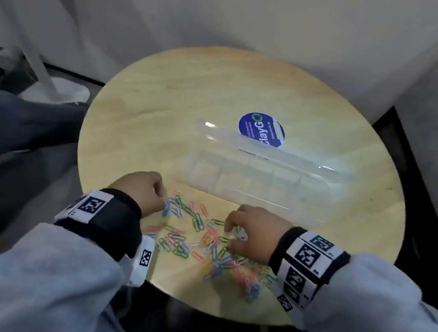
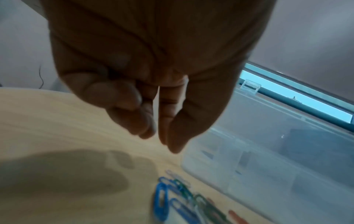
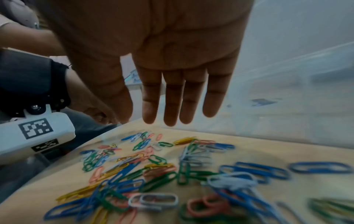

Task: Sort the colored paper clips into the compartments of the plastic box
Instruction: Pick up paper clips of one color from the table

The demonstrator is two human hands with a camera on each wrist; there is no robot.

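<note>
With the right hand fingers straight and wide and the left hand fingers curled on nothing visible, tangled paper clips low in the frame risk being lifted in mixed colours into one compartment of the plastic box.

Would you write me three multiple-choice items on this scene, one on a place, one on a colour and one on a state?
1. Where do the loose paper clips lie?
A. on the table, nearer the person than the plastic box
B. inside the box
C. on the sticker

2. What colour is the round sticker beyond the box?
A. red
B. blue
C. yellow

3. How is the lid of the plastic box?
A. shut
B. missing
C. open

Key: 1 A, the clips are scattered on the table between both hands; 2 B, it is blue with white lettering; 3 C, the clear lid stands raised behind the compartments.
</note>
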